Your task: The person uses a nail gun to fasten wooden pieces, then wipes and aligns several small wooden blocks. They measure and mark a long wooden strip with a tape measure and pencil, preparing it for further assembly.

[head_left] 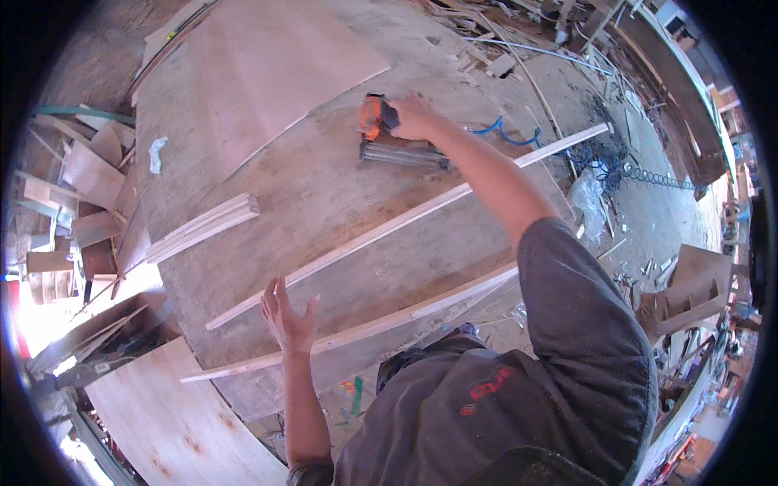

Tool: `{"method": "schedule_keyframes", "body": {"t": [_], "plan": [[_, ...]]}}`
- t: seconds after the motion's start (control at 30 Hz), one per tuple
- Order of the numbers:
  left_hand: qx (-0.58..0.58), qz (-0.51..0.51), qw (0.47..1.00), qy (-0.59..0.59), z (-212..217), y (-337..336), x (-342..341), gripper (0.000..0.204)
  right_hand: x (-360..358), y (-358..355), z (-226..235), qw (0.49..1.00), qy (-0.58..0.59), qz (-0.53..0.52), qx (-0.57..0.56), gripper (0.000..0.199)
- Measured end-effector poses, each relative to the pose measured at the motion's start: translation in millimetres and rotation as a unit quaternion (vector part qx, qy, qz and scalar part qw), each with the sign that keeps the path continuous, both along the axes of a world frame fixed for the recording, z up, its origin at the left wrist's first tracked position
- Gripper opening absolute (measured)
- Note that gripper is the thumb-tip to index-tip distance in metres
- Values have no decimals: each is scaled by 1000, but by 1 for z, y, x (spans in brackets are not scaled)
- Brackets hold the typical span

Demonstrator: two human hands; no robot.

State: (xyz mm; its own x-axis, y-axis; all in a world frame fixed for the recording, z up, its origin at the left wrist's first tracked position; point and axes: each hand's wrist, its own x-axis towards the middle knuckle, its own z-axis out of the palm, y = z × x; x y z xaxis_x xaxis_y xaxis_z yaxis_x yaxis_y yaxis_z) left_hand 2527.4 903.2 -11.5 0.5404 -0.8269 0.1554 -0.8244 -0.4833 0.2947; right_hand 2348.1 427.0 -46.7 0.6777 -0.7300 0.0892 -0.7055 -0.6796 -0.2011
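Reaching across the worktable [316, 182], my right hand [413, 117] is wrapped round the grip of an orange and black nail gun [371, 120]. The gun's long grey magazine lies low over the tabletop. My left hand [290, 317] is open, thumb apart from the fingers, its fingertips at a long thin wooden strip [389, 229]; whether they touch it I cannot tell. That strip runs diagonally over the table under my right forearm. A second long strip [405, 313] lies nearer my body, passing by my left wrist.
A thin plywood sheet [284, 65] covers the table's far left part. Shorter strips [207, 227] lie bundled at left. The blue coiled air hose [660, 178] trails off to the right. Wood scraps [97, 174] are piled at left, and another panel [174, 413] sits at lower left.
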Motion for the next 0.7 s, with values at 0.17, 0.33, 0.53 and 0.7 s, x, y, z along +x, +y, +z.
{"method": "schedule_keyframes", "body": {"t": [0.17, 0.33, 0.53, 0.7], "plan": [[4, -72, 997, 8, -13, -59, -34, 79, 13, -51, 9, 958, 168, 10, 234, 73], [34, -98, 995, -4, -22, -88, -41, 75, 0, -66, 17, 947, 129, 29, 293, 62], [61, -88, 994, 5, -32, -84, -39, 75, -85, -106, 79, 996, -58, 58, 36, 54], [98, -83, 992, 19, -25, -84, -44, 80, -224, -144, 173, 987, -43, -76, -133, 59]]}}
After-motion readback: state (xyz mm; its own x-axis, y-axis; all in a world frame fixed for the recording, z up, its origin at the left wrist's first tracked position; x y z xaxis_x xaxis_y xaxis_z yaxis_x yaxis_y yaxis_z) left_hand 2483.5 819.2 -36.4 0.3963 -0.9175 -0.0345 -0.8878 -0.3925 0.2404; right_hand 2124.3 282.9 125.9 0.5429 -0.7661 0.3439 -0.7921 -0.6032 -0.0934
